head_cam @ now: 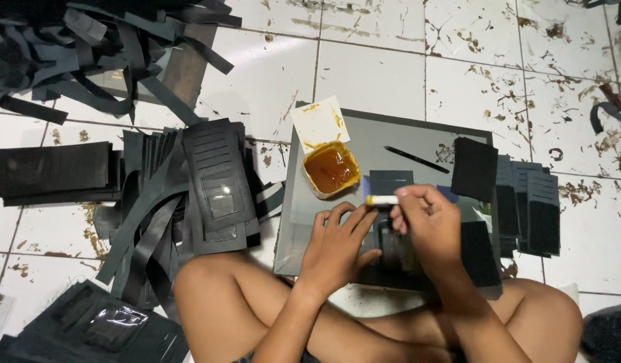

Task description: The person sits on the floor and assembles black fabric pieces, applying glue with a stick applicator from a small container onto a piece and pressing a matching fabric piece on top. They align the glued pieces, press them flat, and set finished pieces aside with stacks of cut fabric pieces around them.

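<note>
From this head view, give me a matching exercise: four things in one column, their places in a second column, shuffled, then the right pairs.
Things:
1. glue tub
2. black pen
3. brush handle
4. black strips

Places:
A. in the right hand
B. piled at the top left of the floor
C. at the board's left edge, under a white card
D. lying loose on the board, apart from the hands

Pairs: 1-C, 2-D, 3-A, 4-B

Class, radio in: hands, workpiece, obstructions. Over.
Left hand flat on black piece. Right hand grips small brush. Glue tub close ahead, black pen beyond.
</note>
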